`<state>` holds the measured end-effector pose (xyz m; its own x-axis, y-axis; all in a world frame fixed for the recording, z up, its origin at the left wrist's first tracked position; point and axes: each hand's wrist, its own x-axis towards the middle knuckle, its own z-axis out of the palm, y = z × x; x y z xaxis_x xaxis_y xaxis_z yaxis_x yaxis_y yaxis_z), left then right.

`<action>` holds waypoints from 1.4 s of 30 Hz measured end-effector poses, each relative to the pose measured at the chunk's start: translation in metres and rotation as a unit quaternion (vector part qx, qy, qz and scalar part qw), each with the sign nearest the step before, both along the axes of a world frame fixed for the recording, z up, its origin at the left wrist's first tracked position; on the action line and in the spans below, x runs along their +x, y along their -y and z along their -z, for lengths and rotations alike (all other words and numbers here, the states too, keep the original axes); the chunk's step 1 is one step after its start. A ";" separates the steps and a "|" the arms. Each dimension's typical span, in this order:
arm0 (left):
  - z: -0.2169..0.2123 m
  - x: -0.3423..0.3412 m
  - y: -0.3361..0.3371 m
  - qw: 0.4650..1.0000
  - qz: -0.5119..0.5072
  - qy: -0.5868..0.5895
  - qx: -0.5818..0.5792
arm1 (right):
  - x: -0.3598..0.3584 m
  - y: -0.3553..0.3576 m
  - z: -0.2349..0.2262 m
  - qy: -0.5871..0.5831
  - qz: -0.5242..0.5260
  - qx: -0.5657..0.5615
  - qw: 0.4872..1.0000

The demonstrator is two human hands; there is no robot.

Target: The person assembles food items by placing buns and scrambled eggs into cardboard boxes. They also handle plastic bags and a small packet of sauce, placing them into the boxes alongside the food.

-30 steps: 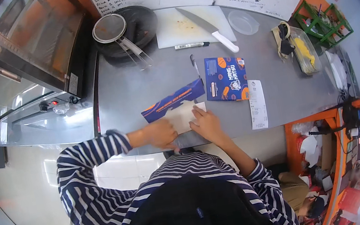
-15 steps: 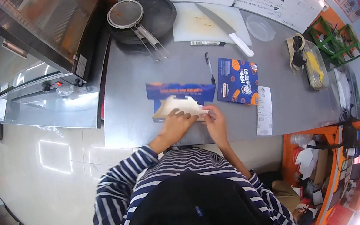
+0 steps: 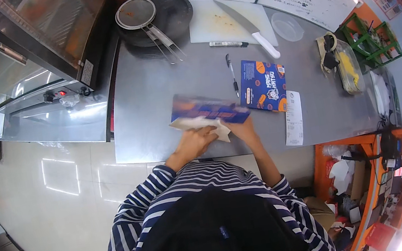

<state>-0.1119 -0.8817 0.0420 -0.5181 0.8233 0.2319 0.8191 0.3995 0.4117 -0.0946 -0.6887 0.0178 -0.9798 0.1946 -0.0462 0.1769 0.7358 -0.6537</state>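
Note:
A blue and orange printed cardboard food box [image 3: 209,111], partly folded, is tilted up above the near part of the steel table, its pale inner side facing me. My left hand [image 3: 194,144] presses curled fingers onto the pale inner flap. At the box's right end, my right hand [image 3: 244,130] grips the card near its corner; the box hides most of those fingertips. Motion blurs the upper panel. Just right of the box lies a flat blue printed card pack [image 3: 263,85], with a paper receipt [image 3: 293,119] beside it. A pen [image 3: 232,75] rests beyond the box.
At the back are a dark round pan [image 3: 178,16] with a strainer [image 3: 136,14] on it, a white cutting board [image 3: 205,22], a knife [image 3: 247,26] and a marker [image 3: 228,44]. A clear lid [image 3: 287,26], tape roll [image 3: 330,42] and green basket [image 3: 369,43] stand right. A glass-fronted warmer [image 3: 35,41] is left.
The box has tipped up and turned slightly, its printed panel now swung toward me. My right hand has moved a little right and its fingers have gone behind the card.

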 end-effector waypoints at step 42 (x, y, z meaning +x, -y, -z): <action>0.004 -0.063 0.062 0.909 -0.395 0.046 0.127 | -0.017 -0.008 0.009 0.015 0.044 -0.055 0.997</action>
<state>-0.1749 -0.9437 0.0382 -0.9509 0.1117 0.2886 0.2753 0.7313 0.6240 -0.1118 -0.6810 0.0085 -0.9569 0.2727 -0.1002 0.2583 0.6404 -0.7234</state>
